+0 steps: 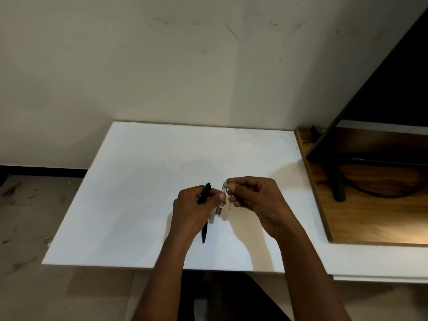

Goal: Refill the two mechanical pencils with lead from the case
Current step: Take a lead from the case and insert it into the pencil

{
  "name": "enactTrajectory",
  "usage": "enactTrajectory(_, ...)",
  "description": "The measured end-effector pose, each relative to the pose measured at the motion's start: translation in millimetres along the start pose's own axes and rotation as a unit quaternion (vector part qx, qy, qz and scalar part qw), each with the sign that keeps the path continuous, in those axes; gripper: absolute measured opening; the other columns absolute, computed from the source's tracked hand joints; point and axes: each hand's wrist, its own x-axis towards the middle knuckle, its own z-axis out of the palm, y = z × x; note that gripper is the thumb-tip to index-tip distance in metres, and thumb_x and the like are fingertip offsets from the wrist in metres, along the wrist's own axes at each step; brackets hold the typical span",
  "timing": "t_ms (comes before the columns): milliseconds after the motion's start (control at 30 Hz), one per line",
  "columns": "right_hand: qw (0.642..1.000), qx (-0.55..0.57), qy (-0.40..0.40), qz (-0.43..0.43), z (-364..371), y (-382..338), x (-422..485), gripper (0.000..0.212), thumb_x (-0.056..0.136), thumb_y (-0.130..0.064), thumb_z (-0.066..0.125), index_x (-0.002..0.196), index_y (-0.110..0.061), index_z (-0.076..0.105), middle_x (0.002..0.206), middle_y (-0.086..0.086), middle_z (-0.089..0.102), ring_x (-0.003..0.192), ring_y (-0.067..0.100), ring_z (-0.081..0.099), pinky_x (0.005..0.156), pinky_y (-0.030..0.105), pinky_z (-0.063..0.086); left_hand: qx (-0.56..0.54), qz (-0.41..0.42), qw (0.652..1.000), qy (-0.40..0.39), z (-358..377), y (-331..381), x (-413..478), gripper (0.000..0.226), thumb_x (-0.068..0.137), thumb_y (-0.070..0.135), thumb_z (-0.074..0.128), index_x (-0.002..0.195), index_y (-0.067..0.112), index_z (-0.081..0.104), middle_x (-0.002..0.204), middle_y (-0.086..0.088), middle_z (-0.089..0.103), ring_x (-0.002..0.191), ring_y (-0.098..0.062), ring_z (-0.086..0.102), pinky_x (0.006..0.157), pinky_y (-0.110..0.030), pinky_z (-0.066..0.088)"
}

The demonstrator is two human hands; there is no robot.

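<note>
My left hand (195, 209) grips a black mechanical pencil (205, 193) in its fist and pinches a slim grey lead case (220, 200) between thumb and fingers. The pencil's top pokes up above the fist and its tip (204, 232) shows below the hand. My right hand (254, 198) touches the top of the case with its fingertips and pinches a thin lead (229, 206) that hangs down beside the case. Both hands hover over the white table (143, 193). Only one pencil is visible.
A wooden board (370, 216) lies at the right with a dark monitor (382, 93) standing on its black foot (338, 186). A pale wall rises behind the table. The floor shows at the left and below the front edge.
</note>
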Motion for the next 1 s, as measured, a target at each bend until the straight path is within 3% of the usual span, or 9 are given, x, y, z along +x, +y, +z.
enactTrajectory(300,0.998,-0.036,0.017,0.048,-12,2,-1,0.012,0.087,-0.005,0.075,0.093,0.005,0.077,0.07,0.011,0.072,0.06,0.014,0.066,0.063,0.023,0.058,0.03,-0.006,0.999,-0.032,9,-1,0,0.012,0.081,0.03,0.081,0.084,0.018,0.082,0.064,0.011,0.073,0.056,0.008,0.062,0.052,-0.003,0.042)
enactTrajectory(400,0.995,-0.049,0.047,0.073,-16,6,1,0.011,0.087,-0.004,0.075,0.091,0.006,0.077,0.069,0.012,0.071,0.057,0.014,0.065,0.062,0.023,0.058,0.025,-0.018,0.999,-0.008,6,-3,1,0.009,0.082,0.033,0.08,0.082,0.024,0.081,0.071,0.004,0.074,0.059,0.006,0.062,0.056,-0.011,0.048)
enactTrajectory(533,0.988,-0.107,0.084,0.075,-15,12,3,0.007,0.084,-0.004,0.076,0.084,0.003,0.079,0.069,0.019,0.072,0.056,0.018,0.065,0.061,0.024,0.058,-0.005,-0.037,0.998,0.059,-1,-7,5,0.013,0.084,0.037,0.077,0.084,0.025,0.08,0.054,0.018,0.063,0.059,-0.004,0.057,0.066,-0.025,0.044)
enactTrajectory(633,0.977,-0.165,0.119,0.059,-9,15,6,0.006,0.081,-0.002,0.076,0.076,-0.001,0.079,0.067,0.02,0.074,0.055,0.02,0.065,0.058,0.024,0.058,-0.009,-0.042,0.997,0.066,-3,-8,5,0.025,0.087,0.04,0.073,0.08,0.017,0.078,0.047,0.016,0.056,0.057,-0.011,0.053,0.064,-0.03,0.043)
enactTrajectory(767,0.955,-0.251,0.149,0.052,3,20,12,0.012,0.079,-0.003,0.072,0.07,-0.006,0.079,0.065,0.015,0.075,0.058,0.021,0.066,0.072,0.039,0.061,-0.014,-0.053,0.996,0.064,-3,-6,5,0.029,0.091,0.043,0.068,0.077,0.019,0.078,0.062,0.011,0.067,0.06,-0.012,0.056,0.067,-0.032,0.047)
enactTrajectory(867,0.94,-0.301,0.155,0.044,9,23,14,0.014,0.078,-0.004,0.069,0.069,-0.006,0.079,0.063,0.009,0.074,0.058,0.018,0.063,0.073,0.039,0.06,-0.031,-0.059,0.996,0.059,-4,-5,6,0.025,0.092,0.04,0.067,0.084,0.02,0.08,0.082,0.003,0.078,0.063,-0.012,0.059,0.072,-0.036,0.05)
enactTrajectory(1000,0.93,-0.326,0.164,0.043,13,25,17,0.009,0.079,-0.007,0.072,0.073,-0.007,0.079,0.062,0.004,0.071,0.063,0.018,0.062,0.07,0.035,0.057,-0.031,-0.06,0.996,0.055,-6,-6,5,0.025,0.092,0.04,0.067,0.086,0.019,0.08,0.085,0.0,0.078,0.062,-0.012,0.058,0.07,-0.034,0.049)
